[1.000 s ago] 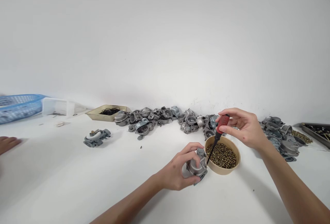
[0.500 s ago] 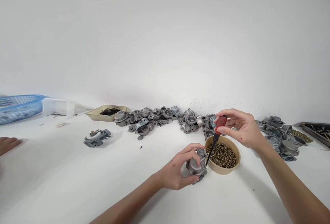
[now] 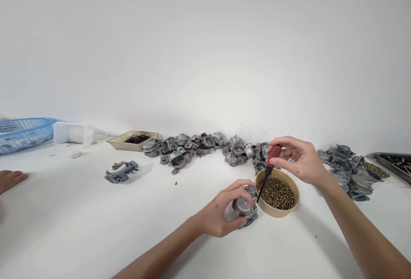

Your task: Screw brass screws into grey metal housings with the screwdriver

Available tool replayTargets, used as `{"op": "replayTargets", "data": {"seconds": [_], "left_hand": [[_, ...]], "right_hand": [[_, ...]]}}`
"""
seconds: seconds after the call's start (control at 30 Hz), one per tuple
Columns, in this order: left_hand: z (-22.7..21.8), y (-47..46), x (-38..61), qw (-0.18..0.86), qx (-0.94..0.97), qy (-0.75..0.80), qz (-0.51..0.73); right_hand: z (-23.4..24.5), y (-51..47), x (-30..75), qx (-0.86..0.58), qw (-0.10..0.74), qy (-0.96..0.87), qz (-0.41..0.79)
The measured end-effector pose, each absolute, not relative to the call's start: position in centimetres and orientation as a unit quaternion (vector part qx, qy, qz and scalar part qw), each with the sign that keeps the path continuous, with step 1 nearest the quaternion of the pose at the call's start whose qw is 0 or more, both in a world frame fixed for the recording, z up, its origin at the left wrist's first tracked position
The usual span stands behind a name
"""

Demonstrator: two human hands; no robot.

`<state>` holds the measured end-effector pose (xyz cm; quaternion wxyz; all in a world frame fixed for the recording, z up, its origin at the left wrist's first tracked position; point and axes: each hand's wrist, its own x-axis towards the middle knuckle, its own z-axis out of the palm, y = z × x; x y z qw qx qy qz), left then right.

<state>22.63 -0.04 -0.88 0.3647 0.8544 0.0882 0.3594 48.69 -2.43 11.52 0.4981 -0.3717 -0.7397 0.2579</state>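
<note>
My left hand (image 3: 221, 212) is closed around a grey cast-metal part (image 3: 244, 208) that rests on the white table (image 3: 96, 227). My right hand (image 3: 298, 159) pinches the red handle of a small screwdriver (image 3: 269, 165). Its dark shaft slants down and left, with the tip at the top right of the metal part. Just right of the part, touching it or nearly so, stands a tan bowl (image 3: 278, 211) filled with small brass screws.
A row of grey metal parts (image 3: 199, 147) lies along the wall, with another heap (image 3: 348, 170) to the right. One assembled part (image 3: 120, 171) sits alone at left. A beige tray (image 3: 135, 140), a blue basket (image 3: 22, 133), a dark tray (image 3: 396, 163) and another person's hand (image 3: 9, 179) lie at the edges.
The screwdriver handle and my right hand have shifted slightly left and down, with the fingers turning on the handle. The left hand and the metal part have stayed almost still.
</note>
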Motion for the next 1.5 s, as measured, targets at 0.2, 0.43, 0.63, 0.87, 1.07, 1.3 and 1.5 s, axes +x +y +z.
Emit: {"op": "replayTargets", "data": {"seconds": [0.2, 0.43, 0.63, 0.87, 1.07, 1.3, 1.5], "left_hand": [[-0.6, -0.2, 22.6, 0.353, 0.868, 0.093, 0.336], [-1.5, -0.9, 23.3, 0.352, 0.855, 0.167, 0.342], [-2.2, -1.3, 24.0, 0.361, 0.829, 0.192, 0.383], [-1.3, -1.8, 24.2, 0.408, 0.800, 0.205, 0.389], [-1.5, -1.8, 24.3, 0.400, 0.800, 0.198, 0.401], [-1.9, -1.7, 24.5, 0.377, 0.807, 0.217, 0.400], [-2.1, -1.5, 24.4, 0.370, 0.810, 0.217, 0.399]], "right_hand": [[11.3, -2.2, 48.7, -0.371, 0.491, -0.743, 0.263], [11.8, -2.8, 48.7, -0.366, 0.511, -0.738, 0.247], [12.0, -3.1, 48.5, -0.355, 0.510, -0.745, 0.242], [11.9, -3.1, 48.3, -0.350, 0.512, -0.746, 0.242], [11.9, -3.2, 48.3, -0.347, 0.512, -0.747, 0.244], [12.0, -3.3, 48.5, -0.341, 0.513, -0.749, 0.245], [11.9, -3.2, 48.2, -0.327, 0.519, -0.752, 0.241]]}}
